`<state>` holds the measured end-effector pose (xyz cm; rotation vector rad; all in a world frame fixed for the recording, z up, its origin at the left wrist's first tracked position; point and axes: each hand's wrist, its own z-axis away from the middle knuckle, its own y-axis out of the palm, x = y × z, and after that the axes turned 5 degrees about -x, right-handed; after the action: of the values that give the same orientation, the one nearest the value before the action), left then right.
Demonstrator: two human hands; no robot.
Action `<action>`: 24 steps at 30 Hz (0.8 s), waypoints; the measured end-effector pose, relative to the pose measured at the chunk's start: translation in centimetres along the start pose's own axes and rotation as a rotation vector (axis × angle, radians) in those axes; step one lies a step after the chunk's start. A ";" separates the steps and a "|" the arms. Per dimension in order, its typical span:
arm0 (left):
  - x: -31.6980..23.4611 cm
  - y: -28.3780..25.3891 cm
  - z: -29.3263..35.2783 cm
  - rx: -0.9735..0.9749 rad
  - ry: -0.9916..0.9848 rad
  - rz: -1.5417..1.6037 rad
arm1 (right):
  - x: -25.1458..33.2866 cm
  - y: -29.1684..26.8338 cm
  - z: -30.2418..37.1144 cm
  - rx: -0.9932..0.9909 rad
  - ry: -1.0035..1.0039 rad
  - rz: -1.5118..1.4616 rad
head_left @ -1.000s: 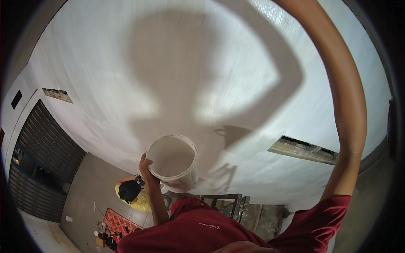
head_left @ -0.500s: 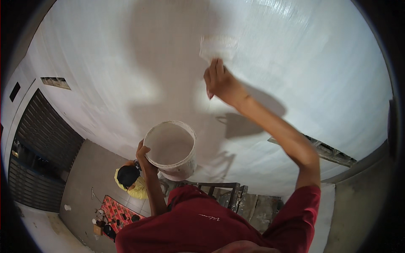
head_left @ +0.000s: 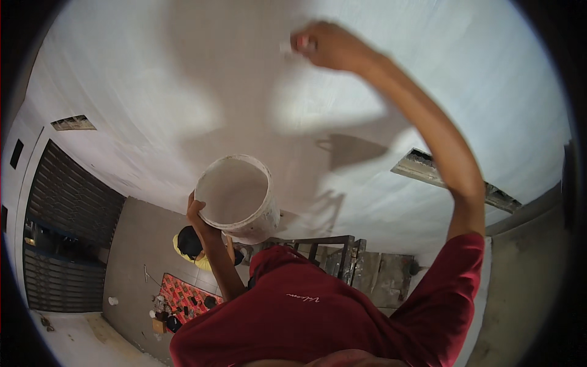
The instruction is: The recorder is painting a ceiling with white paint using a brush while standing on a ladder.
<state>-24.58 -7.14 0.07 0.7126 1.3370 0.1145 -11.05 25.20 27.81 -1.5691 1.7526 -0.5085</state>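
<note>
In my left hand (head_left: 197, 208) is a whitish plastic bucket (head_left: 260, 211), held by its left side with my thumb over the rim. The bucket tilts so that its pale, coated inside shows. My right hand (head_left: 330, 46) is closed and raised high near the wall (head_left: 342, 101). Only a small pale piece of the paintbrush (head_left: 285, 49) shows beside its fingers; the rest is hidden or blurred. Whitish, streaky paint covers the wall, and shadows of my body and the bucket fall on it.
Dark wooden framing (head_left: 345, 254) stands below me at the wall. A person in yellow with a dark head covering (head_left: 189, 243) is on the floor at lower left. Nearby lies a red patterned mat (head_left: 186, 296) with several items. Vent openings (head_left: 422, 168) break the wall; a dark folding gate (head_left: 73, 220) stands left.
My right hand has moved up and turned, so the brush's wide bristles no longer show. The bucket and my left hand have shifted slightly left and up in the view.
</note>
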 end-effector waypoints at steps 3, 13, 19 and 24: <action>0.7 0.0 -1.0 -0.011 -0.086 0.046 | 2.3 -8.7 -6.2 0.069 0.199 0.037; 2.0 -0.9 -2.2 -0.013 -0.099 0.033 | 6.4 6.6 4.1 0.100 -0.096 0.845; 1.0 -0.2 -1.6 0.069 -0.066 -0.010 | 11.6 13.2 14.9 0.270 0.166 0.246; 0.7 -0.3 -1.3 0.023 -0.059 -0.088 | 13.4 12.7 19.1 0.261 0.416 -0.114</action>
<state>-25.70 -6.47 -0.75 0.6705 1.3125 0.0070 -5.86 17.79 2.88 -1.4531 1.8061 -1.1398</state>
